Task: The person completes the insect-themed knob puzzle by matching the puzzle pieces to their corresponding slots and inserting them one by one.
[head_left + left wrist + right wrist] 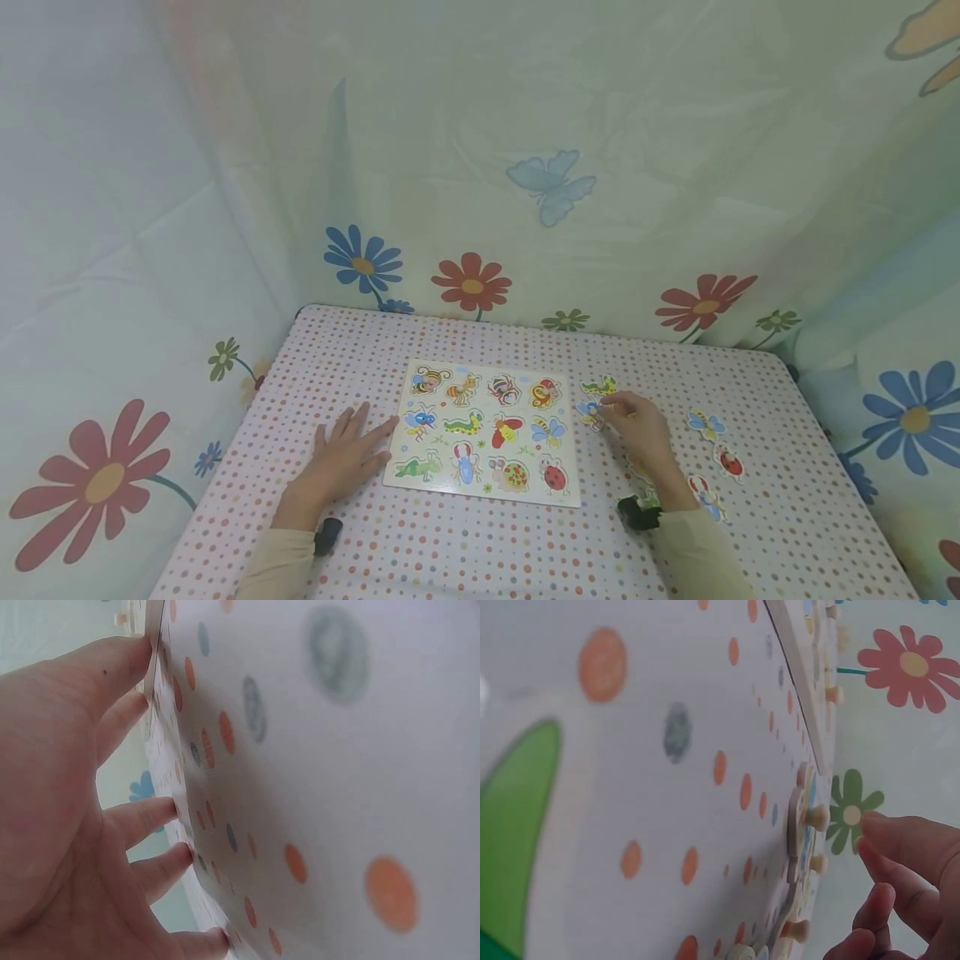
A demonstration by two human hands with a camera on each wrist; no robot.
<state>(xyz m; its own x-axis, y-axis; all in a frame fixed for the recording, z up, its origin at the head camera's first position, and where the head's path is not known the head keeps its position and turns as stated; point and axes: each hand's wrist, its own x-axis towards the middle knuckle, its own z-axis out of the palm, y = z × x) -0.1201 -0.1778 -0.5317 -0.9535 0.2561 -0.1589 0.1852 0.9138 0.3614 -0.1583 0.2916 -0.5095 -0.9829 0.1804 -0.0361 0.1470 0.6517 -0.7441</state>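
Observation:
A wooden insect puzzle board (536,492) lies flat on the table. My left hand (341,462) rests at its left side with fingers spread; in the left wrist view the thumb (124,664) is right at the board's edge (155,634). To the right of the board, my right hand (641,437) is over a blue fly piece (589,414) with a caterpillar piece (598,385) just beyond it. In the right wrist view, thumb and forefinger come close together, a small gap away from a wooden knob (817,817) on a loose piece. Nothing shows between those fingers.
Farther right lie a winged-insect piece (706,425), a ladybird piece (729,462) and a stag beetle piece (707,497). A green piece (648,498) is partly hidden under the right wrist. The dotted cloth (465,558) covers the table; printed curtains (420,167) hang around it.

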